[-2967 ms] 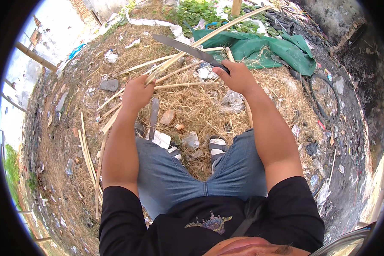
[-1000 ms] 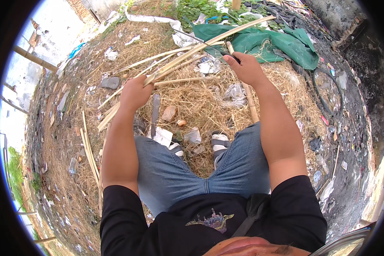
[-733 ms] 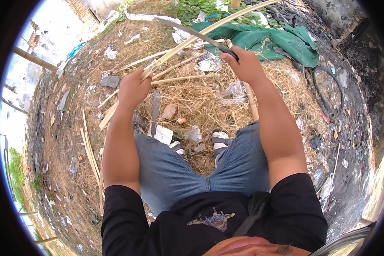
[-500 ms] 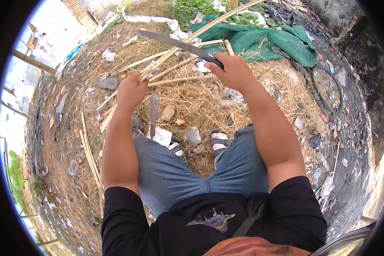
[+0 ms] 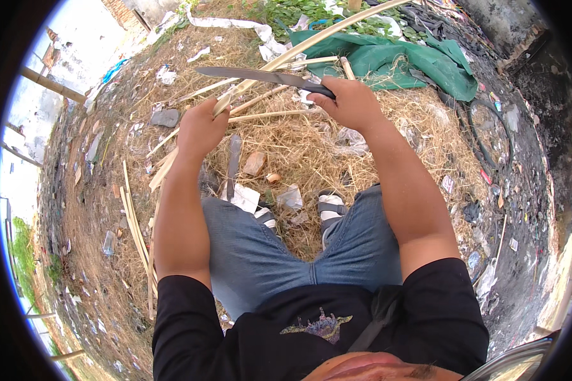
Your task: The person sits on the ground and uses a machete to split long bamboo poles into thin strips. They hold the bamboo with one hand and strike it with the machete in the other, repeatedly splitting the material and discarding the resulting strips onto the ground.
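A long pale strip of split bamboo runs up to the right from my left hand, whose fingers are wrapped round its near end. In my right hand is the black handle of a long knife. Its grey blade points left and crosses the bamboo strip a little beyond my left hand. I cannot tell how far the edge bites into the bamboo. Another long blade lies on the ground between my hands and my left knee, beside a brown stone or brick piece.
Several more bamboo strips lie on the dry straw at the left, and others lie beyond my hands. A green sheet is spread at the far right. Beside it is a black hose loop. Scattered litter and a grey stone lie around.
The knife's tip has swung down and toward me, so the blade lies more level and crosses the strip nearer my left hand. The view has shifted slightly.
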`<state>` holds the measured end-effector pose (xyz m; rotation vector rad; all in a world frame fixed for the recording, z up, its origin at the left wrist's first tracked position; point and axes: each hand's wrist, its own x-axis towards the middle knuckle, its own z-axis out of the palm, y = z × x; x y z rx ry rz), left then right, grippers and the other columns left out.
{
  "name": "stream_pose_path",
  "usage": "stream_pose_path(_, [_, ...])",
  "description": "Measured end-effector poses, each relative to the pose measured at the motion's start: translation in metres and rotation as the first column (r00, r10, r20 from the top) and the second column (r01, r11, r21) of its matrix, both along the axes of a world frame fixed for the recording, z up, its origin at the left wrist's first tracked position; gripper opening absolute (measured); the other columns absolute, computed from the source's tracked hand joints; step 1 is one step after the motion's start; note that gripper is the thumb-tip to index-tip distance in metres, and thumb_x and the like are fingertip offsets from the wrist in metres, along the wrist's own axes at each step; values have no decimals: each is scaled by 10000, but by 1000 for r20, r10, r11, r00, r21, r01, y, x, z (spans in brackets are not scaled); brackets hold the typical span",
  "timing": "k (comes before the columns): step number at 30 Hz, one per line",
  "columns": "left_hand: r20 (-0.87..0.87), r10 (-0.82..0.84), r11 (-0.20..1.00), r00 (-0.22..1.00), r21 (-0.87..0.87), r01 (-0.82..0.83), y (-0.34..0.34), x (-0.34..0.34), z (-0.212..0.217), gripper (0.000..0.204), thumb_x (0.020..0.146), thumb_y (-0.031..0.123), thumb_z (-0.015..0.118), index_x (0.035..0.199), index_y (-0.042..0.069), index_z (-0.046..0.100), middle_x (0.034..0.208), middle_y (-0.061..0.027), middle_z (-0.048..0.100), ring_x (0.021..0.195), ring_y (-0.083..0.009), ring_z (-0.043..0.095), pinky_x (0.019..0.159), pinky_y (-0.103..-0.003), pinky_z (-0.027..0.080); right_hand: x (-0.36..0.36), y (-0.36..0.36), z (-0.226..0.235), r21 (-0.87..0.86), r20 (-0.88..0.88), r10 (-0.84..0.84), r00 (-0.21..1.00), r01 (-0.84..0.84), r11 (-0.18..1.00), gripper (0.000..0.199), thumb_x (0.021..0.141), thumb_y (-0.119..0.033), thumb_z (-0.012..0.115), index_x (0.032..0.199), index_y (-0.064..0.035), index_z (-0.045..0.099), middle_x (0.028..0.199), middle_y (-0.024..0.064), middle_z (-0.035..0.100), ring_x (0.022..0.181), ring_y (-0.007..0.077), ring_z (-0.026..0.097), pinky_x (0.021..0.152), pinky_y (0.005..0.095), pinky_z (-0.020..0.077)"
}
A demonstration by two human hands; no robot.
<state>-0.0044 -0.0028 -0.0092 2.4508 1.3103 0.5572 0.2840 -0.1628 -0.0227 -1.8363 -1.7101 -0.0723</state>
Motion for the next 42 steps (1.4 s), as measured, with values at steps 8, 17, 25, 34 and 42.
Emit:
stream_pose_path(8, [53,25,1000,998,13,-25,8,0,-9,272,940,336,652,946,68,697,809,-201,691,794,-418,670,715,-507,501,-35,-1,17,-117,7,-33,999,34,993,447,991,-551,618,981,-107,675,829,140,708,803,377,695,705,493,530])
stream_pose_path(17, [-100,45,998,994,42,-41,8,2,-5,303,946,360,620,983,73,709,874,-197,717,877,-417,686,784,-516,519,19,7,-7,-22,-121,-198,973,196,980,517,995,-559,632,872,-58,617,644,157,604,603,384,598,581,482,455])
stream_pose_path(25, [-106,34,999,994,40,-30,1,0,1,283,918,327,623,964,58,698,889,-200,725,892,-416,694,798,-527,528,3,12,-16,-62,-50,-144,988,141,988,475,1001,-558,606,988,-90,682,767,154,689,721,376,679,660,487,515])
stream_pose_path(34, [-129,54,999,990,15,-53,11,-3,-7,274,926,328,627,943,62,690,851,-201,711,868,-411,689,773,-513,526,16,1,-6,-110,-273,-200,941,176,978,537,1001,-567,618,905,-39,644,673,149,603,629,306,604,602,444,456])
stream_pose_path(42, [-44,13,996,999,88,-9,5,-2,4,292,950,349,633,945,64,699,829,-214,692,817,-424,667,727,-517,499,70,-21,-6,-123,-335,-312,889,287,950,533,998,-562,614,963,-36,691,746,149,663,723,335,663,676,447,496])
